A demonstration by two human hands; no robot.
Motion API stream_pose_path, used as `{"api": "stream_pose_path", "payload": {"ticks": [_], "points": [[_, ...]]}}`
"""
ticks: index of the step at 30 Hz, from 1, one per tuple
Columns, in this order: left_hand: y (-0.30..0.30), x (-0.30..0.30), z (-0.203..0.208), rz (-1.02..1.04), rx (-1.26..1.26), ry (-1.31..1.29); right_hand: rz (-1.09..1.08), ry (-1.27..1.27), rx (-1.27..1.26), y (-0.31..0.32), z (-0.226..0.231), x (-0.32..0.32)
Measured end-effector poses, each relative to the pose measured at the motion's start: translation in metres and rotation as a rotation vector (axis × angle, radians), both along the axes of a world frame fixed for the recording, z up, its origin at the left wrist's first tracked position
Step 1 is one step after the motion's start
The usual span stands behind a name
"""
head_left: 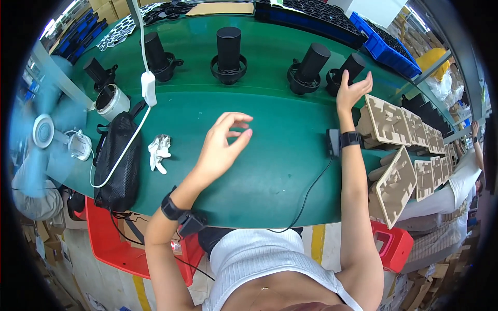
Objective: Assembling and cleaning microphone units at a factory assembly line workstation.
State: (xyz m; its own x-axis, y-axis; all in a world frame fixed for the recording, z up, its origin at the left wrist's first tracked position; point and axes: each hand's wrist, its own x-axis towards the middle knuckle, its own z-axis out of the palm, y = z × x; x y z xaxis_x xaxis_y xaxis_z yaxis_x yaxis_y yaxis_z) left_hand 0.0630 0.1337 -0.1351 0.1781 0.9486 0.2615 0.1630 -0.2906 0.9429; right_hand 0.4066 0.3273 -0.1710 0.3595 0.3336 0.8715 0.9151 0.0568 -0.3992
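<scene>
My left hand (224, 143) hovers over the middle of the green table (249, 189), fingers curved and apart, holding nothing. Out to the right, my right hand (353, 92) has its fingers spread, beside a black cylinder on a ring-shaped base (354, 65). It overlaps that base in the picture; whether it touches I cannot tell. Similar upright black cylinders stand along the back: one (312, 65) just left of my right hand, one in the centre (229, 52), and two at the left (155, 54), (95, 71). Each wrist wears a black strap with a small box.
Moulded brown pulp trays (386, 122) stack along the right edge. A black mesh bag (119, 160), a white tub (113, 105), crumpled white gloves (160, 153) and a blurred blue fan (43, 130) are at left. A white cable with a switch (149, 88) hangs there. Blue crates (386, 41) stand behind.
</scene>
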Motion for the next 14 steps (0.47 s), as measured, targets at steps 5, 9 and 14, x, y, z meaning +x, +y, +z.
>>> {"api": "stream_pose_path", "payload": {"ticks": [5, 9, 14], "points": [[0.030, 0.006, -0.031, 0.005, -0.290, -0.335, 0.699, 0.208, -0.150, -0.015, 0.017, -0.054], [0.024, 0.002, -0.057, 0.037, -0.391, -0.513, 0.678, 0.277, -0.361, -0.009, 0.012, -0.076], [0.023, 0.003, -0.073, -0.004, -0.313, -0.443, 1.092, 1.185, -0.488, -0.022, -0.001, -0.096]]}}
